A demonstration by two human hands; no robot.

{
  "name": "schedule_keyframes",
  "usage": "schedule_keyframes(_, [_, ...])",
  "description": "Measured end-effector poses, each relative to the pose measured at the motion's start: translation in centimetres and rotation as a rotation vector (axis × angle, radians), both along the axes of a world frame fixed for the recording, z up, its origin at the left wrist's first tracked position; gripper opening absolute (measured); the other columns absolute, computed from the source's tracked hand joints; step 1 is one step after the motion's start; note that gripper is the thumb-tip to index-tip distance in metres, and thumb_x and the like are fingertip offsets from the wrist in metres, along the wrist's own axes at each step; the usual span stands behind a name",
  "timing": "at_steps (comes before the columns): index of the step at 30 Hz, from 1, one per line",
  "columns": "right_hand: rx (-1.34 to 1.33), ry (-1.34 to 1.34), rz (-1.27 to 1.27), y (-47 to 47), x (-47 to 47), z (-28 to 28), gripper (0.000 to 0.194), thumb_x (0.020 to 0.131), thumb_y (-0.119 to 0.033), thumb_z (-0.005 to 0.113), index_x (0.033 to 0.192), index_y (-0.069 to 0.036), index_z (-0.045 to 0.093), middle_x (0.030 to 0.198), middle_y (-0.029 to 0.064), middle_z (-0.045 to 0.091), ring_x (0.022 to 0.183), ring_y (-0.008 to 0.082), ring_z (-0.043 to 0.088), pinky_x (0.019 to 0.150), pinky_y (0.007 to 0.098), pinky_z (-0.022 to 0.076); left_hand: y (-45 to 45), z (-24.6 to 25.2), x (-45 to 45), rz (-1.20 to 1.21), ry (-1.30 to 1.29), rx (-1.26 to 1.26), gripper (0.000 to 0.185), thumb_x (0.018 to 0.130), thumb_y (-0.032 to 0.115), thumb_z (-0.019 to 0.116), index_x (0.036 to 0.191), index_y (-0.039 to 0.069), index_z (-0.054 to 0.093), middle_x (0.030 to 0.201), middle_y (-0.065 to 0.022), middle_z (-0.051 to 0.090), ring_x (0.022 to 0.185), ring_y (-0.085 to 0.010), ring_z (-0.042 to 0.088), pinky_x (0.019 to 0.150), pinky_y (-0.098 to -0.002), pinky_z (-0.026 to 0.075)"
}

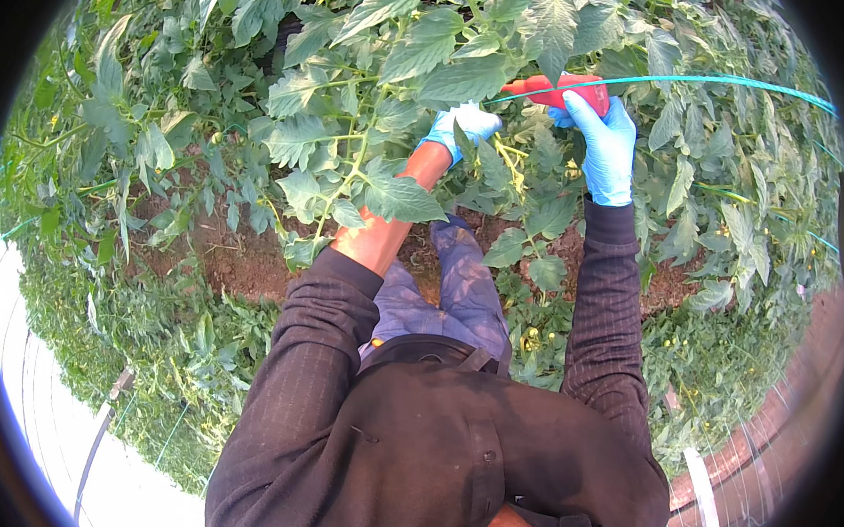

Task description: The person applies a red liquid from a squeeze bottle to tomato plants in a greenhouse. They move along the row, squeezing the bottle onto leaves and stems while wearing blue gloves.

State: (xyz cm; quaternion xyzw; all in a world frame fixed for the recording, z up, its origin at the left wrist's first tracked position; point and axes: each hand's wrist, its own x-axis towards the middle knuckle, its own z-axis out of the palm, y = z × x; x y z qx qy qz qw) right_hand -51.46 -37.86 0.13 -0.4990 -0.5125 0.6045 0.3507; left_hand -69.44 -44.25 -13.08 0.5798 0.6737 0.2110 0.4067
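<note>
My right hand (606, 149), in a light blue disposable glove, grips a red plastic squeeze bottle (563, 93). The bottle lies nearly level, and its narrow orange-red nozzle points left, towards the leaves. My left hand (464, 126), gloved the same way, reaches in among the tomato leaves (467, 78). Leaves cover part of its fingers, so whether it holds a stem cannot be told. Just below and right of it hangs a yellowish tomato flower truss (511, 164). A turquoise twine (703, 78) passes in front of the bottle.
Dense tomato plants (140, 120) surround me on both sides, with more foliage (716, 364) behind. Reddish soil (238, 261) shows near my legs (458, 283). Another twine (809, 239) runs through the right-hand leaves. A leafy tomato stem (354, 167) crosses before my left forearm.
</note>
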Motion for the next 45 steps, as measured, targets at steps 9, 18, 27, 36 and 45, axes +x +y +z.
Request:
schedule_keyframes(9, [-0.057, 0.037, -0.081, -0.1, 0.4, -0.3, 0.028, 0.089, -0.013, 0.074, 0.109, 0.004, 0.064, 0.097, 0.0112, 0.072, 0.078, 0.0155, 0.07, 0.071, 0.0264, 0.0537, -1.2, 2.1, 0.4, 0.393, -0.078, -0.124, 0.071, 0.073, 0.038, 0.077, 0.132, 0.005, 0.059, 0.116, -0.0202, 0.069, 0.108, -0.0324, 0.066, 0.093, -0.038, 0.051])
schedule_keyframes(18, [-0.044, -0.017, -0.033, 0.2, 0.8, -0.6, 0.03, 0.093, -0.011, 0.067, 0.118, 0.004, 0.063, 0.101, 0.0107, 0.072, 0.079, 0.0153, 0.069, 0.072, 0.0269, 0.0543, -1.8, -4.3, 0.4, 0.493, -0.463, -0.031, 0.039, 0.078, 0.024, 0.076, 0.111, 0.006, 0.071, 0.098, -0.0088, 0.073, 0.091, -0.0183, 0.066, 0.084, -0.0331, 0.051])
schedule_keyframes(27, [-0.056, -0.03, 0.01, 0.2, 0.5, 0.6, 0.027, 0.093, -0.011, 0.066, 0.115, 0.004, 0.064, 0.099, 0.0103, 0.072, 0.079, 0.0153, 0.069, 0.074, 0.0268, 0.0534, -3.4, -6.2, 0.6, 0.443, -0.474, 0.137, 0.028, 0.081, 0.018, 0.073, 0.103, 0.001, 0.071, 0.091, -0.0034, 0.07, 0.081, -0.0126, 0.061, 0.075, -0.031, 0.048])
schedule_keyframes(36, [-0.049, -0.049, 0.133, 1.4, -1.6, 1.1, 0.027, 0.091, -0.012, 0.071, 0.113, 0.002, 0.063, 0.098, 0.0072, 0.07, 0.082, 0.0137, 0.069, 0.074, 0.0262, 0.0541, -3.8, -5.0, 0.4, 0.449, -0.527, 0.157, 0.02, 0.084, 0.018, 0.07, 0.094, 0.001, 0.071, 0.082, -0.0023, 0.067, 0.074, -0.012, 0.058, 0.068, -0.0318, 0.045])
schedule_keyframes(45, [-0.039, -0.214, 0.182, 1.7, -2.7, 1.9, 0.028, 0.089, -0.009, 0.068, 0.114, 0.002, 0.062, 0.094, 0.0045, 0.068, 0.084, 0.0115, 0.067, 0.077, 0.0248, 0.052, -2.8, -3.6, 0.7, 0.372, -0.418, 0.152, 0.017, 0.088, 0.018, 0.065, 0.084, 0.002, 0.07, 0.073, -0.0029, 0.064, 0.067, -0.0136, 0.056, 0.062, -0.0347, 0.043])
